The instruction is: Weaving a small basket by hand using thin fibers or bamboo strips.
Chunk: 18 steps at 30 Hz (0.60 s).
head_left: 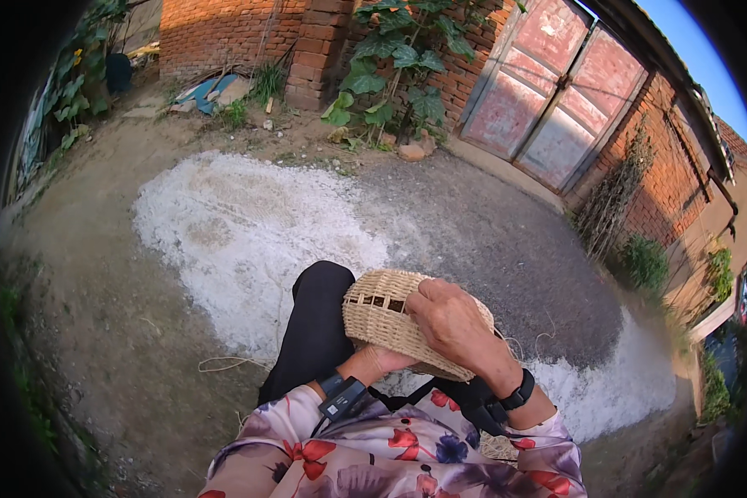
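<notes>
A pale woven straw basket (380, 326) rests on its side over my lap, with a row of square gaps showing a dark inside. My left hand (383, 358) holds it from below, its fingers hidden beneath the weave. On top, my right hand (446, 319) presses against the basket beside the gaps, fingers bent and pinched together. Whatever lies between those fingertips is hidden. Thin loose straw strands (548, 332) stick out past the right hand. Both wrists wear dark bands, the left one with a small box (343, 400).
White gravel (266, 241) and dark grit (506, 241) cover the ground ahead. A loose straw loop (224, 363) lies left of my black-trousered knee (324, 290). Farther off are a brick wall (216, 37), leafy plants (382, 66) and a faded red metal gate (556, 83).
</notes>
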### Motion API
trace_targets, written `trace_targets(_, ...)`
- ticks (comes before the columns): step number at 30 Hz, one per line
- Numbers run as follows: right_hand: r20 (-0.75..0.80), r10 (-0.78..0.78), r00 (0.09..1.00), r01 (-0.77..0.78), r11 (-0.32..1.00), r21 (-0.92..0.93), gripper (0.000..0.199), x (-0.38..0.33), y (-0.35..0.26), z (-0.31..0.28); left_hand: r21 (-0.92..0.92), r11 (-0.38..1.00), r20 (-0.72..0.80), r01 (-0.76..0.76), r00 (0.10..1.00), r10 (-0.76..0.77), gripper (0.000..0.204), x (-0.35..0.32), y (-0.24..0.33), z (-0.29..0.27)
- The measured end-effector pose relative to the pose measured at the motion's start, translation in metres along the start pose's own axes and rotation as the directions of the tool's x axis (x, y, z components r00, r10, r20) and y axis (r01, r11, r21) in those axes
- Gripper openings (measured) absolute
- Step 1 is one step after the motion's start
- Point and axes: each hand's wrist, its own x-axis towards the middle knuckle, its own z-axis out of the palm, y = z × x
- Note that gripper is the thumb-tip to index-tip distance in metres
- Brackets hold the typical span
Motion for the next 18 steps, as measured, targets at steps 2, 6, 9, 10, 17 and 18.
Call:
trace_targets(2, -0.001, -0.013, 1.000, 0.013, 1.000, 0.018, 0.008, 0.002, 0.002, 0.004, 0.078, 0.996, -0.089, -0.036, 0.995, 0.043, 0.046, -0.005, 0.002, 0.001)
trace_targets(6, -0.055, -0.010, 0.998, 0.010, 1.000, -0.010, 0.007, -0.005, 0.007, 0.010, 0.611, 0.743, -0.220, 0.272, 0.960, -0.170, 0.034, -0.033, 0.013, -0.003)
trace_targets(9, -0.105, 0.015, 0.994, -0.013, 1.000, 0.011, 0.006, -0.010, 0.010, 0.013, 0.845, 0.207, -0.404, 0.493, 0.843, -0.356, 0.026, -0.072, 0.027, 0.049)
trace_targets(10, -0.128, 0.020, 0.992, -0.016, 1.000, 0.026, 0.005, -0.012, 0.009, 0.015, 0.859, -0.023, -0.476, 0.512, 0.780, -0.405, 0.023, -0.086, 0.030, 0.076)
trace_targets(17, -0.228, -0.001, 0.974, 0.001, 1.000, 0.000, 0.007, -0.015, 0.011, 0.021, 0.816, -0.575, 0.247, 0.063, 0.861, 0.445, 0.019, -0.062, 0.033, 0.145)
trace_targets(18, -0.249, -0.014, 0.968, 0.015, 1.000, 0.001, 0.007, -0.015, 0.012, 0.025, 0.707, -0.706, 0.358, 0.039, 0.841, 0.405, 0.018, -0.054, 0.030, 0.147)
